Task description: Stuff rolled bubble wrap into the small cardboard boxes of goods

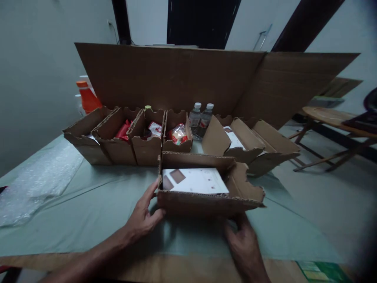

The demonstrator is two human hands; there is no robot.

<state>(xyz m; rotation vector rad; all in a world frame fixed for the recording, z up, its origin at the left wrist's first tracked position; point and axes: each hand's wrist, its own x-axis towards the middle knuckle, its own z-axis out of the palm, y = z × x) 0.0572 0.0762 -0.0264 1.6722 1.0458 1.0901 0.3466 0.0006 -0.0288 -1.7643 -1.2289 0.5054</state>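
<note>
An open-topped cardboard box is held between my two hands, its long side toward me. A white printed packet with brown squares on it lies inside. My left hand grips the box's left end, thumb at the near lower corner and fingers up along the end wall. Under the right part of the box, my right hand holds it from below, its fingertips hidden and slightly blurred. The box's notched, lower end points right. A shadow falls on the green cloth beneath it.
Behind stand cardboard bins in a row, holding a red packet and other packages. Tilted bins are at right, with two clear bottles between. A cardboard screen stands behind; bubble wrap lies left.
</note>
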